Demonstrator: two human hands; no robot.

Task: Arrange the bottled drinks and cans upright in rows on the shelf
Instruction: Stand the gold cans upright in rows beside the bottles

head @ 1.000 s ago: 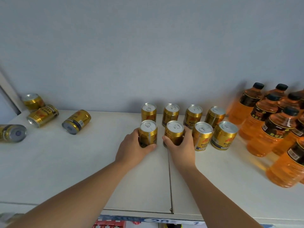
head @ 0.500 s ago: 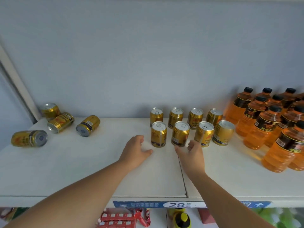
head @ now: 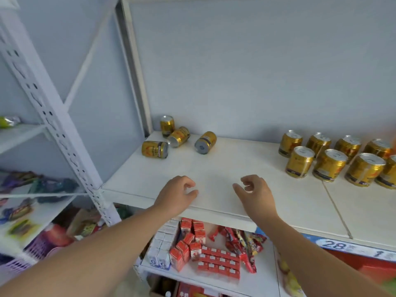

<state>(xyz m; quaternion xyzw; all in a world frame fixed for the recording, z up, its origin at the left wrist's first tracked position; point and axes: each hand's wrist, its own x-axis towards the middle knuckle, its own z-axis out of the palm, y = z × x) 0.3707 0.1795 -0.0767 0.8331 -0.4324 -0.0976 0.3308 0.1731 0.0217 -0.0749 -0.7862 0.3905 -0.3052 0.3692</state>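
Gold cans are found in two groups on the white shelf [head: 225, 161]: upright rows [head: 334, 159] toward its right end, and four strays near its back left corner. Of these, one [head: 167, 126] stands and three lie tipped: a side-lying can [head: 154, 149], a middle one [head: 178, 136] and another [head: 205, 142], its long axis pointing roughly front to back. Both hands are held empty over the front edge, fingers loosely curled and apart. The tipped cans lie behind and leftward, so the left hand [head: 174, 195] is judged nearer than the right hand [head: 256, 194].
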